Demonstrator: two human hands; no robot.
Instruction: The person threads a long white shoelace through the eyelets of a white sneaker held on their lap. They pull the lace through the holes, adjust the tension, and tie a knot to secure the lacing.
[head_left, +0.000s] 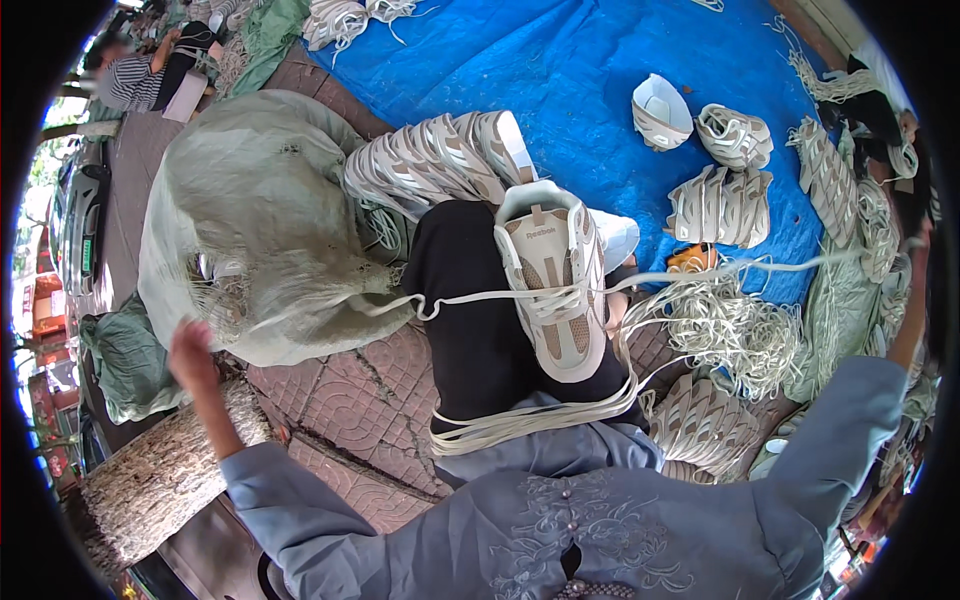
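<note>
A white and beige shoe upper (573, 345) rests on my lap, its toe toward me. Across its front runs a long white shoelace (700, 277), partly threaded through the upper. The right length of this lace stretches out to my right hand (919, 240), closed on it near the picture's rim. My left hand (193, 358) is raised far out to the left, smeared by motion. A blurred length of lace leads toward it, but its grip is unclear. A bundle of white laces (530, 422) lies over my thighs.
A large grey-green sack (260, 190) stands at my left. Ahead, a blue tarp (560, 70) carries stacked shoe uppers (722, 207). A tangled lace pile (735, 335) and more uppers (705, 425) lie at my right. Another person (140, 80) sits at the far left.
</note>
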